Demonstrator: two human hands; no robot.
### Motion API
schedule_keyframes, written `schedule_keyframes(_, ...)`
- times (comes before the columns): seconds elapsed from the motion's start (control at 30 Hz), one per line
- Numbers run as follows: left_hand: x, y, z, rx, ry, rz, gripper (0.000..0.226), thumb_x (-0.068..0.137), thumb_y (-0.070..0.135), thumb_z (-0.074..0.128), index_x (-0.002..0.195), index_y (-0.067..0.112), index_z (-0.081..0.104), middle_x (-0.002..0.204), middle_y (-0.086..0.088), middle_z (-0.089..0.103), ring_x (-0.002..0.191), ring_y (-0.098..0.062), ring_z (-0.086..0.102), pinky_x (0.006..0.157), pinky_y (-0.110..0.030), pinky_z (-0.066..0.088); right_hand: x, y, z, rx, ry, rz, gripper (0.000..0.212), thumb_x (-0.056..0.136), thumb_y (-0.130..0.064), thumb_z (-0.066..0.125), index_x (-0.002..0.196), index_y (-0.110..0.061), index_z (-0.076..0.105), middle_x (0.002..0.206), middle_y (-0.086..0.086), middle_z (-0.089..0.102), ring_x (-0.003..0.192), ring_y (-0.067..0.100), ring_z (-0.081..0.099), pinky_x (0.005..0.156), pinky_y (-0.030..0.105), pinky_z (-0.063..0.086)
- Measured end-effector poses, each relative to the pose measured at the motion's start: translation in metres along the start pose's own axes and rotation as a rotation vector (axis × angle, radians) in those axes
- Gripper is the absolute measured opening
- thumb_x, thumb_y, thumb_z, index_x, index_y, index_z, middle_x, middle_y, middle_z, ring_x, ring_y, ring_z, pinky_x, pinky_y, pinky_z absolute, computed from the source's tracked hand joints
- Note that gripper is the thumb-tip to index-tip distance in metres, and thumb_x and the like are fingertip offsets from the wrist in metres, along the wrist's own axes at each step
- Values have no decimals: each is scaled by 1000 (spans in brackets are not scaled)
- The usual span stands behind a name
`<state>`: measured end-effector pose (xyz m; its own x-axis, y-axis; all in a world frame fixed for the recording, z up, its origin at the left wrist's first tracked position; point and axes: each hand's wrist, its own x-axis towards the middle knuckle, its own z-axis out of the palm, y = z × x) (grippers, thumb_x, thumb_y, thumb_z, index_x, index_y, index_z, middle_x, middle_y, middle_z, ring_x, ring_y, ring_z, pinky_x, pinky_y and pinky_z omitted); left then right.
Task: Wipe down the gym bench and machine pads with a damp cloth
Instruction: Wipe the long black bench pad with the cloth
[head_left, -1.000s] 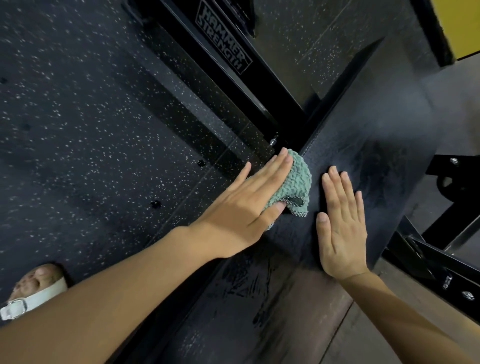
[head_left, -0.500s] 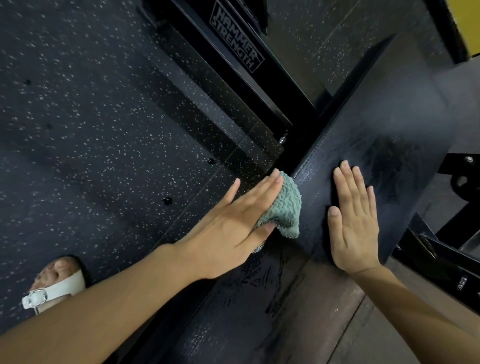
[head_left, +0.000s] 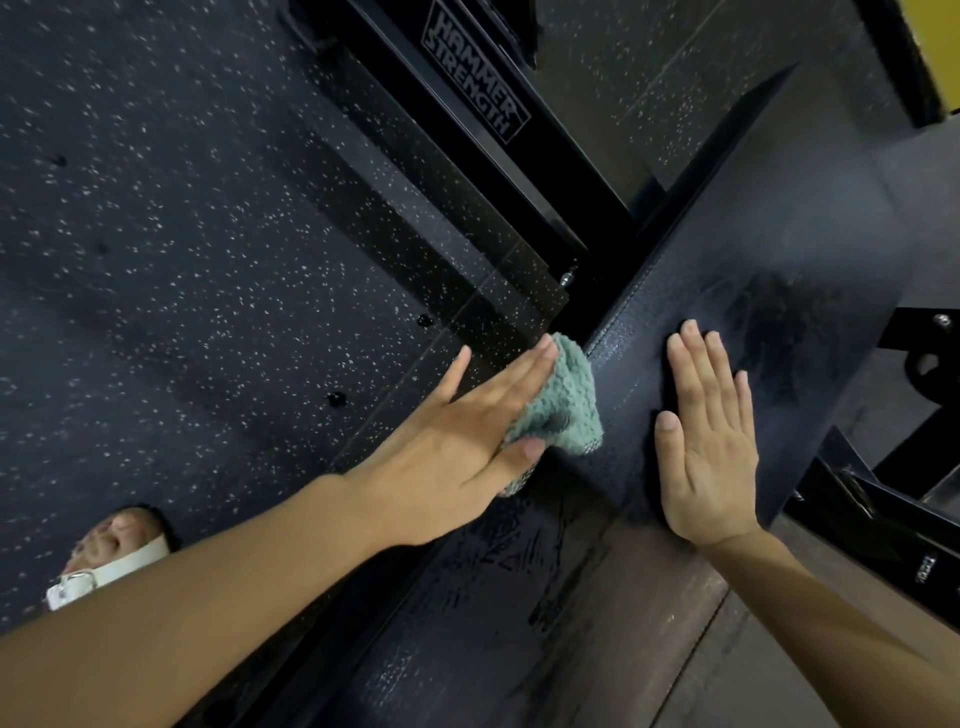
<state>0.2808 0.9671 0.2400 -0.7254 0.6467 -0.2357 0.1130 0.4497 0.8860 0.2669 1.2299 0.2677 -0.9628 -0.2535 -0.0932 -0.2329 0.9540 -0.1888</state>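
A black pad (head_left: 779, 234) with a pebbled, streaked surface is seen running diagonally from the lower middle to the upper right. A green cloth (head_left: 563, 405), bunched and nubby, is pressed against the pad's left edge by the left hand (head_left: 467, 441). Its grip is spread flat: the fingers are laid straight over the cloth and the thumb is set across the cloth's lower end. The right hand (head_left: 706, 447) is laid palm down on the pad's top, just right of the cloth and apart from it, its grip likewise flat with the fingers held straight and close together. Wet smears are visible on the pad below the cloth. Left of the pad a speckled rubber floor (head_left: 182, 260) is seen, on which a foot (head_left: 111, 551) in a white-strapped sandal is planted. Beyond the pad's left edge a black frame beam (head_left: 475, 85) lettered "HAMMER STRENGTH" is shown.
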Motion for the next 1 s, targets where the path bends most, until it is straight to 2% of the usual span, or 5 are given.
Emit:
schedule_keyframes(0.23,-33,5,12,10,30,-6,64,102,49,9,152,31,-28,160,21,-28,147,8,-14,116,-31,-26,0,1,0,2,-4,2,56,105,-41,14,157,-22,17,164,-12,9,153,17,10,123,43,6)
schedule_keyframes(0.57,20,6,1,-12,63,0,68,101,52,12,155,26,-20,161,19,-24,146,11,-10,120,-48,-18,0,1,0,-8,-8,7,57,105,-42,14,156,-18,21,164,-8,12,153,17,11,123,41,5)
schedule_keyframes(0.73,19,7,2,-91,71,20,74,95,59,8,155,24,-18,163,17,-21,147,9,-12,123,-40,-12,0,1,0,-6,-5,3,56,105,-41,15,157,-20,19,164,-10,11,153,17,10,123,41,6)
schedule_keyframes(0.87,5,5,7,-18,84,20,66,103,51,12,156,24,-18,163,15,-23,148,5,-13,123,-40,-15,0,1,-1,-3,-6,-1,55,104,-37,19,157,-22,17,164,-11,10,153,16,10,123,41,5)
schedule_keyframes(1.0,-15,6,12,4,91,4,64,102,45,12,155,27,-18,163,16,-20,148,5,-13,121,-39,-18,0,0,-1,-1,-4,1,55,103,-34,22,157,-23,17,164,-12,10,153,14,9,123,40,5)
